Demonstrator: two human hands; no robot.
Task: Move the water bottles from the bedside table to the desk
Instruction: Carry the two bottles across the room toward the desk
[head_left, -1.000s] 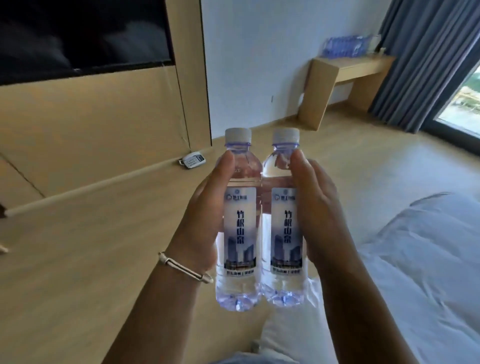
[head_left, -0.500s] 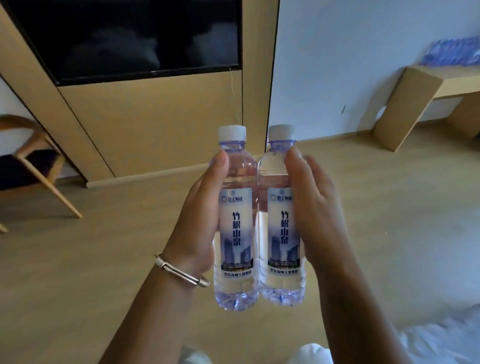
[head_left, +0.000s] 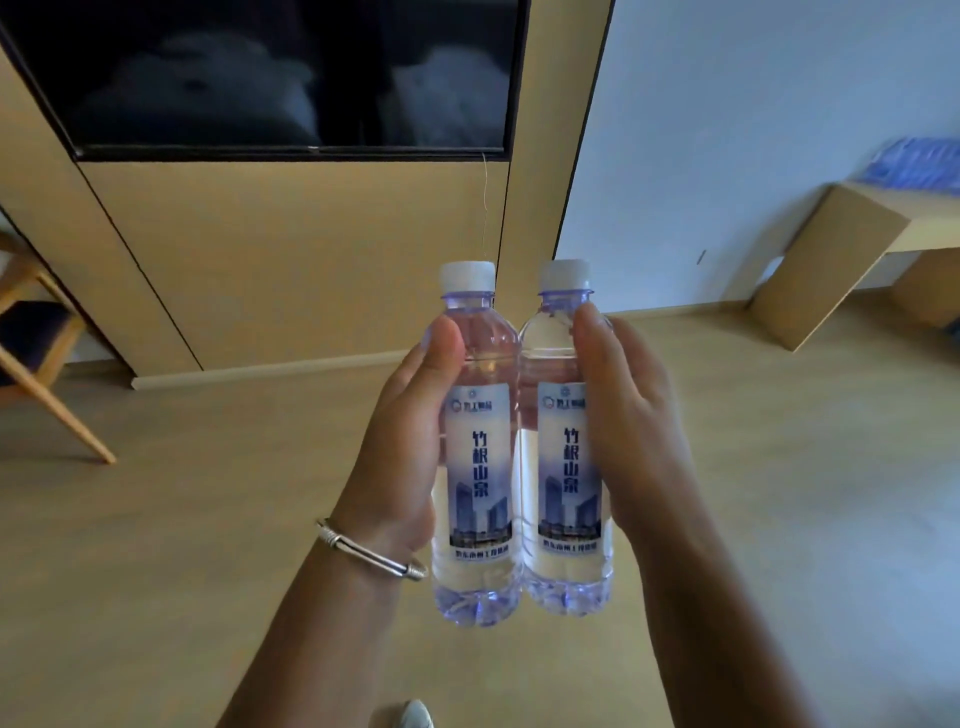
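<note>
2 ribbed clear-plastic bottles, white-capped

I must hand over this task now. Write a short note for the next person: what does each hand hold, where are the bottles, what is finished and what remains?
Left hand: grips the left clear plastic water bottle with white cap.
Right hand: grips the right clear plastic water bottle with white cap.
Both bottles are upright, side by side and touching, carried above the wooden floor.
Done: both are picked up.
Left: carry them to the light wooden desk at far right and set them down.
</note>
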